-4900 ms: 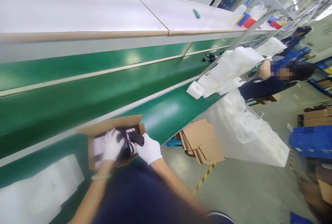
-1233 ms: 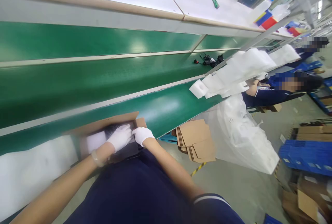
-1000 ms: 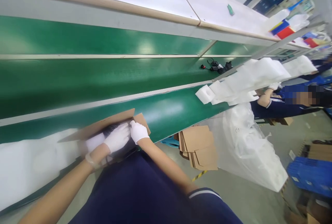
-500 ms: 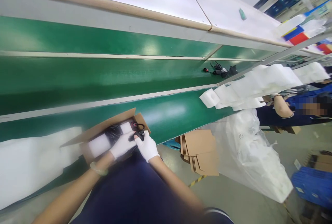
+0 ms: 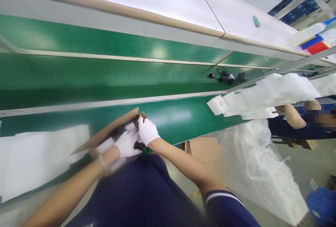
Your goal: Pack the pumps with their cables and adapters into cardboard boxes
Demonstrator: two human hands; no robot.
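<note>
Cable (image 5: 141, 147) was pinched by the left grip (image 5: 127, 144), with the box (image 5: 112, 127) beneath. The right grip (image 5: 148, 131) had just been shifted forward, apparently leaving the cable to the left; whether anything was pinched there could not be told.

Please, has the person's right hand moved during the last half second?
Yes: the right hand has moved away from the person's body, closer to the white rail beyond the cardboard box.
</note>
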